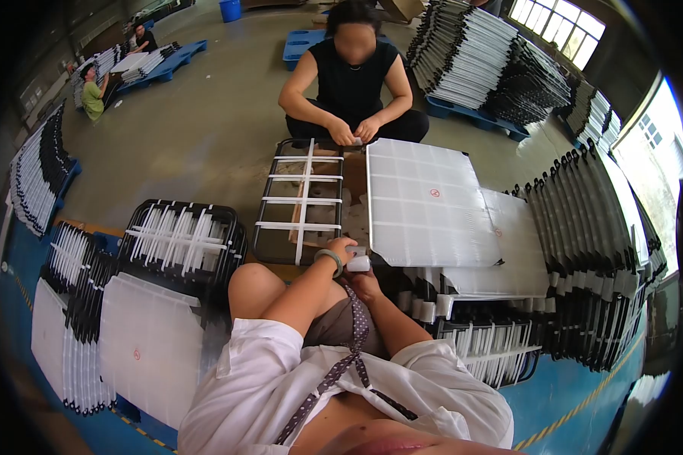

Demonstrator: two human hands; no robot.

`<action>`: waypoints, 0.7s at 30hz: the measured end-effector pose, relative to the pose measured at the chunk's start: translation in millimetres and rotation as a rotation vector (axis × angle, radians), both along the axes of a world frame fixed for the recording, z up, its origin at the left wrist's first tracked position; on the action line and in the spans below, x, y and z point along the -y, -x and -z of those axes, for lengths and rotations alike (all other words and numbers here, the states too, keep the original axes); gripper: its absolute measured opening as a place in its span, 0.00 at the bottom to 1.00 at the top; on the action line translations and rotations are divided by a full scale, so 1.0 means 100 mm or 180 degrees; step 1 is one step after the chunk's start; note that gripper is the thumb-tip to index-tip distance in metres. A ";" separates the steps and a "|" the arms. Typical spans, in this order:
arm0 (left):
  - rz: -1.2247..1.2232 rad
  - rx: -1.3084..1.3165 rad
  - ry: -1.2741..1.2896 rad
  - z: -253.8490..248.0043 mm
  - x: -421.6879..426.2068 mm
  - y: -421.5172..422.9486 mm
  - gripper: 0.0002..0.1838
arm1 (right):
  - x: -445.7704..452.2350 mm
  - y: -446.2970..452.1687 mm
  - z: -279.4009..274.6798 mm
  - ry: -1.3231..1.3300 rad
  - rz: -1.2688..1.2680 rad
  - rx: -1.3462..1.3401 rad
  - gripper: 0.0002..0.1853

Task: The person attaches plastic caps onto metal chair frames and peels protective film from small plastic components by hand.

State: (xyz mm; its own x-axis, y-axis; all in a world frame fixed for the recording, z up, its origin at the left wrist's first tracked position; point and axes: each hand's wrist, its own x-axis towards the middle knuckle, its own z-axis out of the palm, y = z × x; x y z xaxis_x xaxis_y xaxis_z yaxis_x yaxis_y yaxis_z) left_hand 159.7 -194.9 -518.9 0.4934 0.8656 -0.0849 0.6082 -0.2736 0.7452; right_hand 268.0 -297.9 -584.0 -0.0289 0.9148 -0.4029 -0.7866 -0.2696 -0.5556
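Observation:
A folding frame lies before me: a black metal section with crossed white straps (302, 203) on the left, a plastic-wrapped white panel (432, 201) on the right. At the near edge between them, my left hand (340, 251), with a bangle on its wrist, has its fingers closed at a pale wrapping piece (358, 263). Below it, my right hand (366, 285) grips the same piece from underneath; its fingers are partly hidden. Across the frame, a co-worker's hands (354, 135) pinch a small whitish piece at the far edge.
A seated co-worker (349, 83) faces me. Strapped black frames (178, 235) and a wrapped panel (148, 349) stand at my left. Folded frames (584, 220) are stacked upright at my right. More stacks (466, 53) rest on blue pallets behind; two people work at far left.

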 end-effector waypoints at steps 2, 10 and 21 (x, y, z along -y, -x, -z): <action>0.0035 -0.0165 0.0333 -0.10 0.01 -0.01 0.17 | -0.01 -0.03 0.08 0.0088 0.0100 0.0052 0.39; 0.0020 -0.0115 0.0213 0.07 -0.04 -0.04 0.35 | -0.03 0.00 0.12 -0.0565 0.0123 0.0243 0.27; -0.0295 -0.0320 -0.0400 -0.10 0.01 -0.09 0.34 | 0.00 0.01 -0.09 -0.0494 -0.0096 0.0027 0.33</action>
State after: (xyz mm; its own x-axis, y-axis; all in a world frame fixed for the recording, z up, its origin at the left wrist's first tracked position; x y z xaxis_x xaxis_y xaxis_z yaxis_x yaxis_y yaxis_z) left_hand 168.9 -195.4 -508.5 0.4057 0.9138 -0.0181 0.7047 -0.3001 0.6429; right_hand 267.1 -298.0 -575.2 -0.0545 0.9648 -0.2573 -0.7745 -0.2035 -0.5990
